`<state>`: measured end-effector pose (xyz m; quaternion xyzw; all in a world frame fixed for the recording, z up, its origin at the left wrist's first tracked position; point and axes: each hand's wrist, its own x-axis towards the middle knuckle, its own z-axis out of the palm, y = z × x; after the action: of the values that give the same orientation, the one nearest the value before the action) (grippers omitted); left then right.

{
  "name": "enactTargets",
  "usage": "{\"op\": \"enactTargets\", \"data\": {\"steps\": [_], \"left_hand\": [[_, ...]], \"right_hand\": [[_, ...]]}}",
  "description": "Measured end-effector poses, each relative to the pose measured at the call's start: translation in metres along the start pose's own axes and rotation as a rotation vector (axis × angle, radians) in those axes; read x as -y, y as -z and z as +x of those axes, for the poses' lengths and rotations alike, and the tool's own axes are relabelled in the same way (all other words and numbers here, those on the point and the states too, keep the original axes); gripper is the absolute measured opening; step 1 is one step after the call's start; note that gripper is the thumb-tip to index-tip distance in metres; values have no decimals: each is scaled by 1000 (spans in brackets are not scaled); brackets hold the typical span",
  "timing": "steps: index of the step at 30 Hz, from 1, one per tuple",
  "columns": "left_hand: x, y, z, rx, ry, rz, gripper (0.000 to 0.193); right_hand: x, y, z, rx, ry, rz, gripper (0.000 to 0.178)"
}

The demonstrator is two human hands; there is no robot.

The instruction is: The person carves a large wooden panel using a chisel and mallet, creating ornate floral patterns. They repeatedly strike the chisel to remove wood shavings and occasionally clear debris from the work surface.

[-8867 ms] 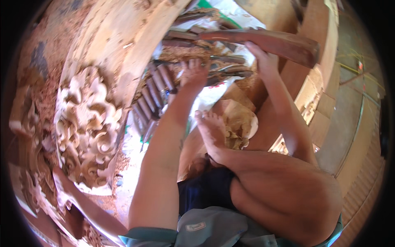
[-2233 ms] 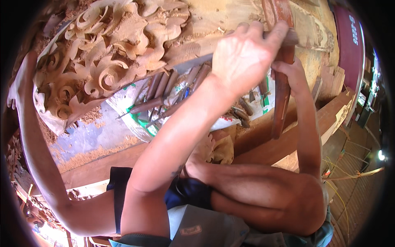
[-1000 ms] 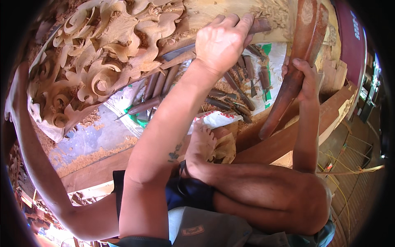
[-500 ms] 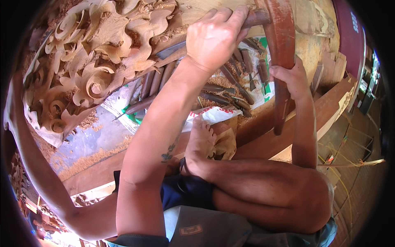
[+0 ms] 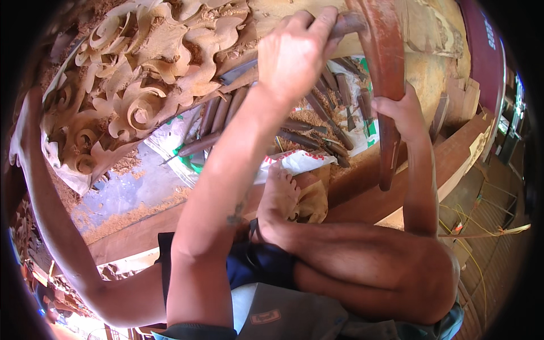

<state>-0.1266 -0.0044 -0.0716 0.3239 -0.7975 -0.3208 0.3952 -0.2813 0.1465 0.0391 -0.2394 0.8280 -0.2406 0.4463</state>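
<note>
While the left hand [image 5: 292, 54] clenches a chisel [image 5: 266, 56] against the carved wooden panel [image 5: 136, 85], right hand [image 5: 399, 110] grasping a curved reddish mallet [image 5: 385, 73], spare chisels [image 5: 317, 124] lying between on sawdust

Two hands [image 5: 294, 54], one mallet [image 5: 385, 85], many chisels [image 5: 317, 122] (roughly a dozen).

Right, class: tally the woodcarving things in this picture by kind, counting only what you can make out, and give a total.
carved wooden panel: 1
curved wooden mallet, held in the right hand: 1
chisel gripped in the left hand: 1
loose chisels on the sheet: at least 8, some hidden behind the arm
Total: at least 11
</note>
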Motion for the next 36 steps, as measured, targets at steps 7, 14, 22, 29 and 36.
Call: {"op": "enactTargets", "data": {"steps": [7,14,22,29,36], "left_hand": [[-29,7,12,-123,-57,-79,47],[6,10,12,-80,-28,-43,52],[17,13,17,-117,45,-66,51],[6,27,19,-80,82,16,34],[-72,52,-17,313,-234,-106,43]], "right_hand": [[-19,1,-8,-116,-1,192,31],[-21,12,-10,-58,86,283,31],[33,-2,-5,-150,112,-65,30],[43,14,5,-58,164,-130,35],[-34,-1,-27,-72,200,406,54]]}}
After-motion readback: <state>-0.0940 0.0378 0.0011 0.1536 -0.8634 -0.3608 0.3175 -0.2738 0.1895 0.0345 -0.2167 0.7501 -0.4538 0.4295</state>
